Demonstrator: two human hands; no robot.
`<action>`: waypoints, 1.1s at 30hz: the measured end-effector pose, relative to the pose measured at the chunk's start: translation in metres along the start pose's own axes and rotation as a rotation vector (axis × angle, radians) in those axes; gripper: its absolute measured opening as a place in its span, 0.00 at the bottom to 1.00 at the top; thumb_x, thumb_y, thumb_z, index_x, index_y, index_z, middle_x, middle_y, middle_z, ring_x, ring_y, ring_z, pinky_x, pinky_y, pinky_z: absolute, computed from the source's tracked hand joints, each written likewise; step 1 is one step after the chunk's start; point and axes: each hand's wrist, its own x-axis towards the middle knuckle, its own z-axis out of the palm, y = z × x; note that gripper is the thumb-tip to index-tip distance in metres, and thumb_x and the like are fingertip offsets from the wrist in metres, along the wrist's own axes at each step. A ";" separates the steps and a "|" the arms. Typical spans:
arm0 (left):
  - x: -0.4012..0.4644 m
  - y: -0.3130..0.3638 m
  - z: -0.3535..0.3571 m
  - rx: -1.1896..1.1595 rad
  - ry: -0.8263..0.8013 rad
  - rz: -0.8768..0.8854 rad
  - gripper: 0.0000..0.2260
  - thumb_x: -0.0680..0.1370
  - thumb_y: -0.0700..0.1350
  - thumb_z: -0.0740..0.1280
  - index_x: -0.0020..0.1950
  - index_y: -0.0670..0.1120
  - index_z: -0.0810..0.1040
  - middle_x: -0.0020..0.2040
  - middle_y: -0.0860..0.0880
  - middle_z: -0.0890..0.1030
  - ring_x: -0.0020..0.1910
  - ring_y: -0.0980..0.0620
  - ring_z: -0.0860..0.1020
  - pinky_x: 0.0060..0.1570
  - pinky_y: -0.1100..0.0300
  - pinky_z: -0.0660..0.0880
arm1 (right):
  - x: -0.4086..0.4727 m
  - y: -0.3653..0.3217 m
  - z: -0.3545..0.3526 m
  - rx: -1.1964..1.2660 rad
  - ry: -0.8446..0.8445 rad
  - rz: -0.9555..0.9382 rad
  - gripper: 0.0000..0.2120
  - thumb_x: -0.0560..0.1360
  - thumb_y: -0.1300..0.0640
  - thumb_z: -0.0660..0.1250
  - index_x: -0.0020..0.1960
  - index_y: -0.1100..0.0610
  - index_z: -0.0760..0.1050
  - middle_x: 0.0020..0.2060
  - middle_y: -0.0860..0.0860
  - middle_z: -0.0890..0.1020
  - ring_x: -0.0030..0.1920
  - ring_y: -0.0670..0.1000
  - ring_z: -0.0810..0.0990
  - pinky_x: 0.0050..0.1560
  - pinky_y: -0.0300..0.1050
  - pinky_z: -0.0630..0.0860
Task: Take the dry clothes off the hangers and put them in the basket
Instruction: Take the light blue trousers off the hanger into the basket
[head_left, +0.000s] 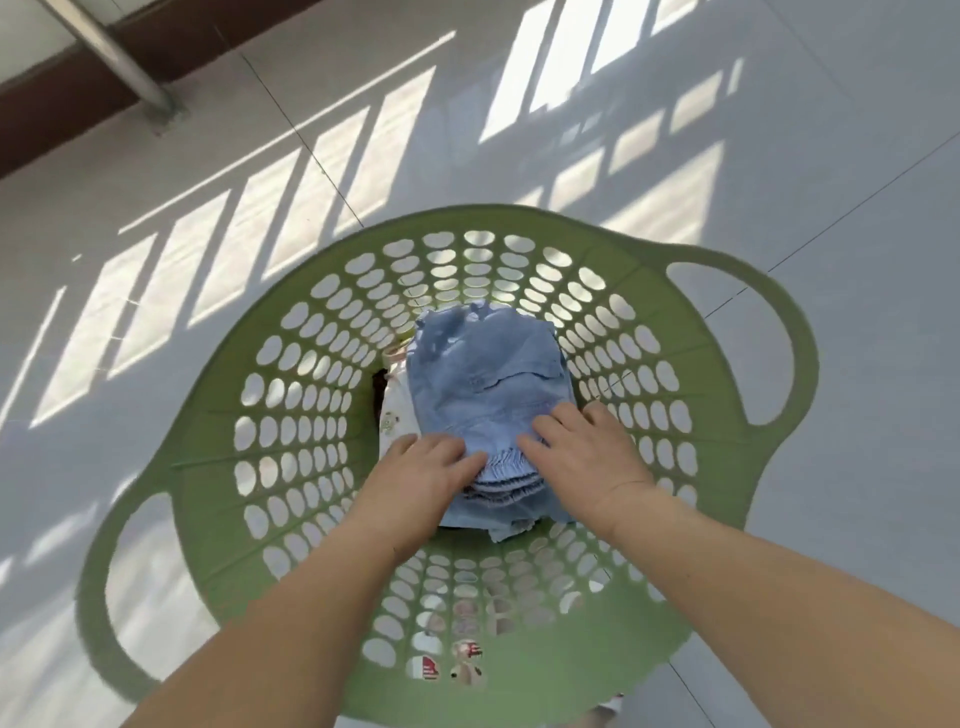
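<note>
A green perforated laundry basket (291, 395) with two loop handles stands on the floor below me. Folded light blue clothes (488, 374) lie stacked in its bottom, with a white printed garment (397, 410) showing at their left edge. My left hand (423, 473) rests flat on the near left part of the blue stack, fingers straight. My right hand (584, 452) presses the near right part, fingers spread over the cloth. No hangers are in view.
Pale grey floor tiles (831, 156) surround the basket, striped with sunlight and shadow. A metal pole (111, 54) stands at the top left beside a dark brown skirting. Something red and white shows through the near basket wall holes (467, 660).
</note>
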 end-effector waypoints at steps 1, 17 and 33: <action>-0.001 0.005 0.010 -0.013 -0.110 -0.012 0.24 0.70 0.38 0.69 0.65 0.48 0.72 0.60 0.46 0.76 0.61 0.45 0.74 0.58 0.52 0.70 | 0.001 -0.002 0.012 0.000 -0.069 0.013 0.20 0.77 0.61 0.57 0.69 0.56 0.64 0.63 0.54 0.70 0.64 0.56 0.65 0.60 0.51 0.62; 0.028 0.019 0.027 -0.016 -0.467 -0.148 0.23 0.79 0.57 0.55 0.74 0.55 0.58 0.77 0.48 0.51 0.76 0.47 0.47 0.71 0.40 0.44 | 0.022 0.003 0.051 0.030 -0.406 0.023 0.29 0.75 0.48 0.63 0.73 0.48 0.57 0.70 0.51 0.65 0.71 0.54 0.59 0.70 0.61 0.52; 0.014 0.052 -0.039 -0.076 -0.618 -0.270 0.24 0.80 0.56 0.54 0.75 0.57 0.53 0.77 0.47 0.49 0.76 0.44 0.45 0.70 0.38 0.42 | -0.022 -0.011 -0.003 0.377 -0.424 0.110 0.24 0.79 0.56 0.58 0.74 0.49 0.58 0.67 0.53 0.68 0.68 0.56 0.67 0.64 0.54 0.66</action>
